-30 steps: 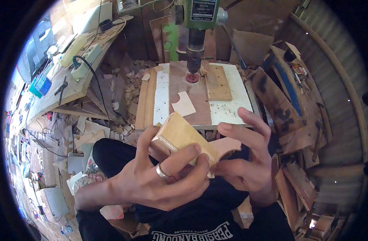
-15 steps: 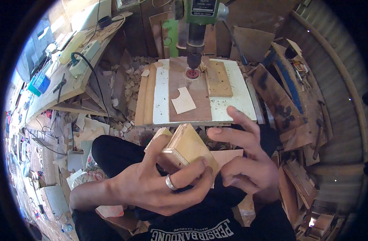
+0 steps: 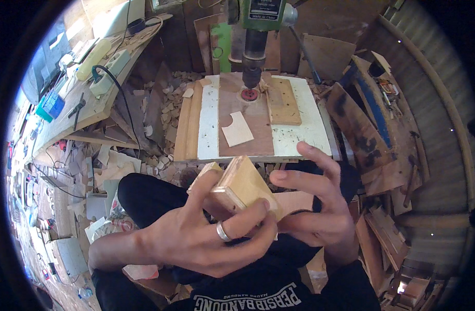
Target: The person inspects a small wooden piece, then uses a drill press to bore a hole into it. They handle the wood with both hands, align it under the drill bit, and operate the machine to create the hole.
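My left hand (image 3: 211, 233), with a silver ring on one finger, is closed round a small wooden jig (image 3: 242, 186) held above my lap. The jig has two thick plywood blocks with a gap between them. On its right, my right hand (image 3: 320, 202) has its upper fingers stretched out and apart. The lower fingers of that hand are bent close to the jig's near end; whether they touch it is hidden. A thin pale wooden piece (image 3: 295, 201) shows between the jig and my right hand, and I cannot tell what supports it.
Ahead stands a green drill press (image 3: 261, 15) with a red cutter (image 3: 249, 95) over a white board (image 3: 310, 114). A notched plywood offcut (image 3: 238, 130) and a wooden fence block (image 3: 284, 103) lie there. A cluttered bench (image 3: 87, 114) stands left; wooden boards (image 3: 359, 129) lean at right.
The lower fingers of my right hand have moved left, toward the near end of the jig. My left hand keeps its hold, with the jig tilted slightly differently.
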{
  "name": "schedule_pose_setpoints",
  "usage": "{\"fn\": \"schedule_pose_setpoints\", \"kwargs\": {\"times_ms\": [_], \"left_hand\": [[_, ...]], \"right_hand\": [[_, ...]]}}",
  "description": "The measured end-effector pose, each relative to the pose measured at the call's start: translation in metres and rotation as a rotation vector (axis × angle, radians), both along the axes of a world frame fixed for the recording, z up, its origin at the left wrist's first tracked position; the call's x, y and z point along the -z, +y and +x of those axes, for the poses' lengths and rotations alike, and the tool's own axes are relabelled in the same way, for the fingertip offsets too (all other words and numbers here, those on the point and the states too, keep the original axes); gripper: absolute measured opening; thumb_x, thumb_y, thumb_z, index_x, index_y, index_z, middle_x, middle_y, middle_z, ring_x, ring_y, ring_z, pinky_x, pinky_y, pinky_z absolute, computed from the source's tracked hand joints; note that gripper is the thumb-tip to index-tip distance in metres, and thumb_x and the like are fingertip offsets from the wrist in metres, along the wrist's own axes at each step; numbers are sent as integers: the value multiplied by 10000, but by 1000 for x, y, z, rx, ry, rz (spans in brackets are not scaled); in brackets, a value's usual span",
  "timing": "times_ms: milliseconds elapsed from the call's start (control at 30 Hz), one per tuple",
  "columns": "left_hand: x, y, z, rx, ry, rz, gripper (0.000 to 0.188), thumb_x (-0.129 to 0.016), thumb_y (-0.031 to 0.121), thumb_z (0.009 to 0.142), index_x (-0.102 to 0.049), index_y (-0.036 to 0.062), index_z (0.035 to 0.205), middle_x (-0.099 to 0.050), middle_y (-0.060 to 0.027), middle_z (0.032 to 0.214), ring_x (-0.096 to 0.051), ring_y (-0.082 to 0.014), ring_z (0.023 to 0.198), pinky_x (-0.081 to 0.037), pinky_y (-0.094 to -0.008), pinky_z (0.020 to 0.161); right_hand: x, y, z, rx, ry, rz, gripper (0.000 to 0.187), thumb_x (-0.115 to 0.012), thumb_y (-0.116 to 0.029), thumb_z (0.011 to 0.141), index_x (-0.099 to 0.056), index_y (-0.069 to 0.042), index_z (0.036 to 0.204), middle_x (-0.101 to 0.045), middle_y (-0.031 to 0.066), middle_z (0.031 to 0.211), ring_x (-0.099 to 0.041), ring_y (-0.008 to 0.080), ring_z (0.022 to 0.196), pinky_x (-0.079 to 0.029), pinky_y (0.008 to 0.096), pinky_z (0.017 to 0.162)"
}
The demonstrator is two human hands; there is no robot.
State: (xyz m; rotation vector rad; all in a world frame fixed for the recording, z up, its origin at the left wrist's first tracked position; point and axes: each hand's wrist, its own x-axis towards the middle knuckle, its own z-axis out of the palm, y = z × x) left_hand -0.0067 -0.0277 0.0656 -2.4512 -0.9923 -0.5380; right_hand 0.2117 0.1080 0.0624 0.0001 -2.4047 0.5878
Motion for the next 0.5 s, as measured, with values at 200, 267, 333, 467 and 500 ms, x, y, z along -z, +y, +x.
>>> {"fn": "schedule_pose_setpoints", "kwargs": {"times_ms": [200, 267, 333, 467, 500], "left_hand": [[3, -2, 9, -30, 131, 71, 249, -664, 316, 791, -705, 187, 1000, -566, 18, 1163, -497, -187, 1229, -549, -556, 759], [3, -2, 10, -39, 137, 65, 253, -661, 341, 791, -706, 173, 974, -566, 18, 1156, -493, -181, 1226, -550, -553, 760], [3, -2, 10, -51, 137, 32, 198, -678, 383, 863, -679, 194, 922, -568, 33, 1113, -490, -156, 1207, -532, -594, 775], [5, -1, 11, -64, 135, 16, 215, -691, 388, 855, -680, 190, 938, -569, 33, 1110, -494, -153, 1201, -523, -589, 787], [5, -1, 11, -68, 127, 13, 217, -695, 391, 851, -683, 195, 943, -570, 34, 1109, -498, -153, 1198, -520, -587, 791]], "right_hand": [[5, 5, 3, -110, -143, -187, 119, -792, -213, 723, -706, -134, 747, -527, 133, 1449, -312, 447, 1417, -232, 549, 1159], [10, 10, 3, -181, -93, -286, 124, -791, -212, 730, -702, -130, 759, -514, 153, 1456, -309, 454, 1419, -214, 556, 1168], [17, 15, 2, -271, 2, -422, 140, -797, -217, 724, -704, -128, 779, -503, 177, 1459, -308, 457, 1421, -205, 561, 1174], [28, 21, 5, -211, 151, -518, 382, -635, -453, 904, -716, -86, 834, -497, 229, 1440, -342, 422, 1410, -230, 555, 1161], [30, 25, 6, -221, 180, -517, 489, -559, -530, 940, -717, -71, 877, -498, 234, 1434, -365, 410, 1398, -250, 543, 1155]]}}
